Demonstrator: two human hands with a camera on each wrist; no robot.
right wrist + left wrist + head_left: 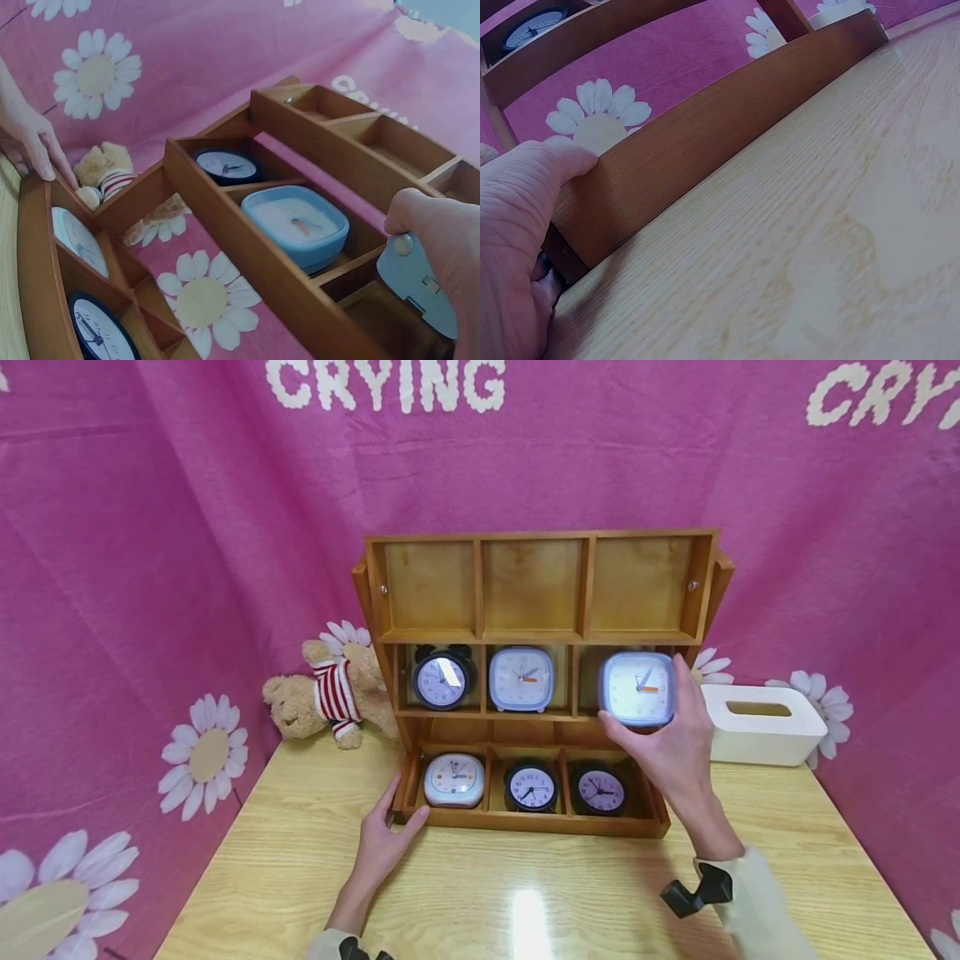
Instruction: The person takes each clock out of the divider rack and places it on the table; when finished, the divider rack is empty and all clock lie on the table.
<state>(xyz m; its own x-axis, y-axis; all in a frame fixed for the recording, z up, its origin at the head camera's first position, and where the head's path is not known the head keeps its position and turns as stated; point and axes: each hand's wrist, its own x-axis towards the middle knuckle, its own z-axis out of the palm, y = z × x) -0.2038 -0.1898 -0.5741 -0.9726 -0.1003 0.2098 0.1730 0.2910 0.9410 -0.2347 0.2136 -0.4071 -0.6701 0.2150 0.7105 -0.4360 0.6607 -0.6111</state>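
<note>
A wooden tiered shelf point(531, 638) stands on the table with alarm clocks in its compartments. My right hand point(678, 745) grips a blue square alarm clock point(637, 688) at the right compartment of the middle tier; its back and side show in the right wrist view point(420, 289). Beside it in that tier are another blue square alarm clock point(521, 679) and a black round alarm clock point(441, 680). My left hand point(384, 839) grips the shelf's lower front-left corner, thumb on the front board point(667, 150). Its fingers are partly hidden.
The bottom tier holds a white rounded clock point(454, 779) and two black round clocks, one in the middle point(531, 787) and one at right point(600, 790). A teddy bear point(330, 693) lies at left; a white tissue box point(765, 735) sits at right. A pink curtain point(225, 485) hangs behind.
</note>
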